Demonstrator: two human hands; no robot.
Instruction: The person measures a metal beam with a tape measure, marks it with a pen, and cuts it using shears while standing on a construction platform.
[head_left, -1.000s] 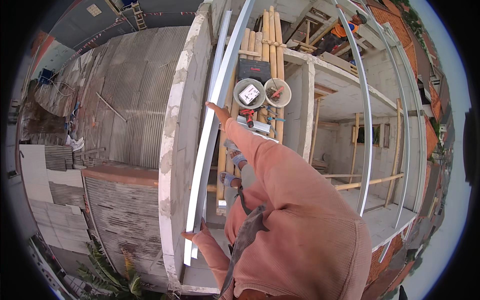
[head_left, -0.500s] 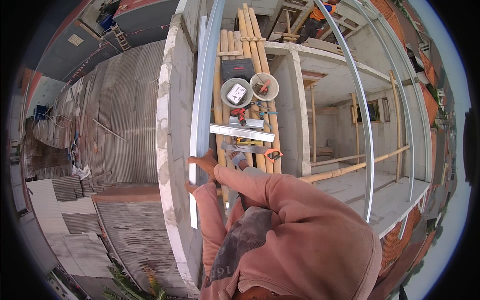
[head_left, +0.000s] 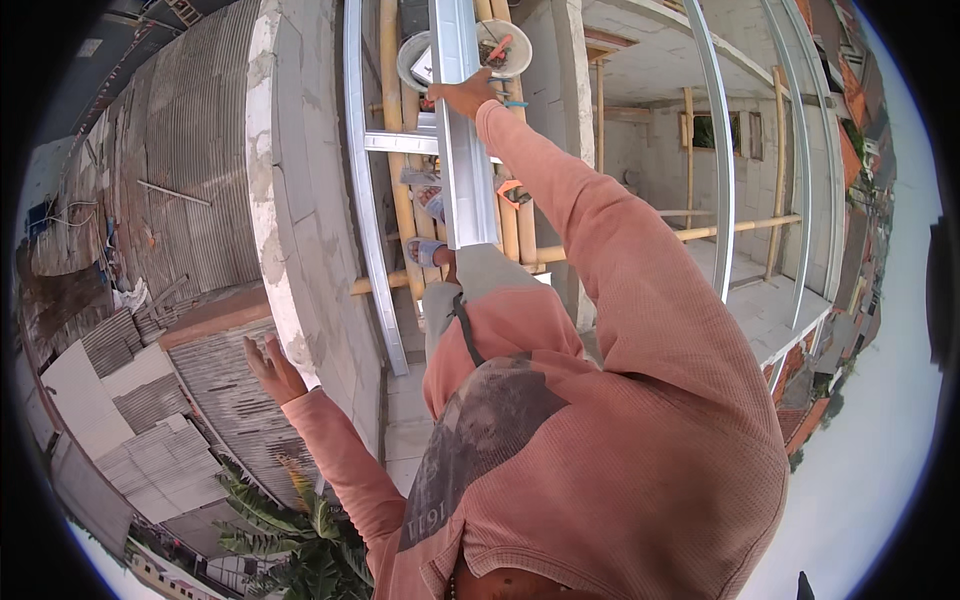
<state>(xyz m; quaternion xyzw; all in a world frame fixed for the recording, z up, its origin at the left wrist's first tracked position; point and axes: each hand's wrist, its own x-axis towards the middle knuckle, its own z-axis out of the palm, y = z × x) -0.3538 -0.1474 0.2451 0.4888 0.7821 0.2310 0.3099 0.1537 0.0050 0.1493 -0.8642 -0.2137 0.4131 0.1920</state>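
A long silvery metal channel [head_left: 471, 200] slants in front of me, its near end by my knee. My right hand [head_left: 467, 94] grips its edge from above, arm stretched forward. Out to the left, my left hand [head_left: 275, 370] is raised beside the block wall with its fingers apart and holds nothing. A second metal channel [head_left: 362, 190] lies lengthwise along the wall's inner side. Under the held channel, a short metal piece [head_left: 395, 142] lies across the bamboo poles [head_left: 402, 200]. The held channel partly hides a handsaw with an orange handle [head_left: 514, 194].
Two buckets [head_left: 512, 50] of tools and small items stand ahead on the bamboo. The pale block wall [head_left: 290, 200] drops on the left to corrugated roofs [head_left: 180, 130]. More metal channels [head_left: 715, 150] span the open rooms on the right. My sandalled foot [head_left: 428, 250] is on the bamboo.
My right hand has moved forward and right with a channel, swinging it away from the wall over the bamboo. My left hand has let go and moved out left. The view has shifted.
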